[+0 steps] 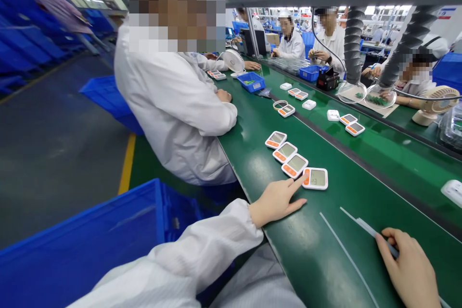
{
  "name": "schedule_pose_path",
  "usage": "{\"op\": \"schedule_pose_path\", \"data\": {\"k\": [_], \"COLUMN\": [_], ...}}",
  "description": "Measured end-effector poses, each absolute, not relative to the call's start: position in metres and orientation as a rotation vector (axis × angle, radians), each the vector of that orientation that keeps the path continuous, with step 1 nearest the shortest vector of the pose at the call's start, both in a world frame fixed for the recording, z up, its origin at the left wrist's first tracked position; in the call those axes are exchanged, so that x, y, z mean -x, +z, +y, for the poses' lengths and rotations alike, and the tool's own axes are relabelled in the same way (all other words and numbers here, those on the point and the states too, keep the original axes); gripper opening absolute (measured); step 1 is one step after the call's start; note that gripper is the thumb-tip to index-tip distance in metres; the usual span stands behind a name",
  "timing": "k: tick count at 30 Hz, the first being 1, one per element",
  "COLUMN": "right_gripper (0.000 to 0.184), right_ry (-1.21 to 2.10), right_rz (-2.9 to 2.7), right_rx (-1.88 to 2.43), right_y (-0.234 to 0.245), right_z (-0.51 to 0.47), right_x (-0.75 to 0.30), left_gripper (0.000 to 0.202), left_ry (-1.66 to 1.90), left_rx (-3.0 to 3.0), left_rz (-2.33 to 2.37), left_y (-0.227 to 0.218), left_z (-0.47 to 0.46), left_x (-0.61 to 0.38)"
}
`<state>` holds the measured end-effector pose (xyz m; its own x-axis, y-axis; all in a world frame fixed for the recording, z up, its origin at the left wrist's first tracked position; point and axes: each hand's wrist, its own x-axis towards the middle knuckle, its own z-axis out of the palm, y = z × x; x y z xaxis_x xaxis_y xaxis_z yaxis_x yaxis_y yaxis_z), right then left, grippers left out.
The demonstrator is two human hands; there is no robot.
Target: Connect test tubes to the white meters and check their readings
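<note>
My left hand (277,199) reaches over the green bench with its index finger stretched out, the tip on the orange buttons of a white digital meter (318,179). Faint marks show on that meter's grey screen. Three similar meters (295,165) lie in a slanting row just beyond it, edges touching or overlapping. At the lower right, my right hand (409,262) is closed around a thin tool (368,227) with a pale narrow tip and a greyish handle; its exact kind is unclear. A long, thin translucent strip (348,260) lies between my hands.
A co-worker in a white coat (173,96) sits close on the left. Blue bins (83,231) stand beside the bench. More meters (354,128) and white parts (332,115) lie on the strip beyond the dark divider. Hoses (352,53) with clear hoods hang at the back right.
</note>
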<state>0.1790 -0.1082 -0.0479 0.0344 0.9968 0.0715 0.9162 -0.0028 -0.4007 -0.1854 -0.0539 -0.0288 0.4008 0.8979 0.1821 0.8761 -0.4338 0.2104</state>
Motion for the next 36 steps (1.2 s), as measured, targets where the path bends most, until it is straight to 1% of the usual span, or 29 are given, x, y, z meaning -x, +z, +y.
{"op": "schedule_pose_path", "data": {"k": [4, 8, 10, 13, 15, 17, 19, 22, 24, 26, 28, 29, 33, 36], "right_gripper": [0.052, 0.052, 0.052, 0.053, 0.053, 0.054, 0.054, 0.054, 0.052, 0.050, 0.049, 0.049, 0.047, 0.047], "right_ry": [0.316, 0.327, 0.318, 0.286, 0.280, 0.290, 0.297, 0.286, 0.256, 0.215, 0.193, 0.194, 0.254, 0.298], "right_rz": [-1.952, -1.939, -1.938, -1.937, -1.932, -1.929, -1.933, -1.947, -1.957, -1.977, -2.005, -2.017, -2.027, -2.015], "right_rx": [1.964, 1.963, 1.953, 1.931, 1.927, 1.933, 1.936, 1.912, 1.860, 1.788, 1.716, 1.687, 1.643, 1.633], "right_y": [-0.052, -0.054, -0.053, -0.051, -0.050, -0.050, -0.050, -0.052, -0.054, -0.056, -0.057, -0.057, -0.055, -0.053], "right_z": [-0.108, -0.108, -0.108, -0.109, -0.108, -0.108, -0.107, -0.107, -0.108, -0.109, -0.109, -0.108, -0.107, -0.108], "right_x": [-0.182, -0.183, -0.181, -0.179, -0.179, -0.179, -0.180, -0.180, -0.179, -0.177, -0.175, -0.174, -0.170, -0.170], "left_gripper": [0.060, 0.062, 0.057, 0.044, 0.045, 0.054, 0.063, 0.068, 0.072, 0.076, 0.082, 0.081, 0.062, 0.064], "left_ry": [0.383, 0.439, 0.545, 0.791, 0.886, 0.847, 0.736, 0.573, 0.507, 0.469, 0.446, 0.434, 0.388, 0.453], "left_rx": [-2.436, -2.449, -2.475, -2.524, -2.528, -2.440, -2.300, -2.203, -2.248, -2.383, -2.533, -2.581, -2.598, -2.391], "left_rz": [1.700, 1.630, 1.570, 1.530, 1.601, 1.756, 1.866, 1.874, 1.891, 1.807, 1.616, 1.521, 1.223, 1.133], "left_y": [-0.030, -0.033, -0.034, -0.034, -0.034, -0.035, -0.035, -0.031, -0.026, -0.021, -0.018, -0.018, -0.012, 0.004], "left_z": [-0.052, -0.054, -0.055, -0.054, -0.047, -0.035, -0.020, -0.004, -0.003, -0.009, -0.018, -0.022, -0.020, -0.006], "left_x": [0.171, 0.172, 0.175, 0.180, 0.185, 0.191, 0.195, 0.194, 0.183, 0.164, 0.141, 0.130, 0.098, 0.086]}}
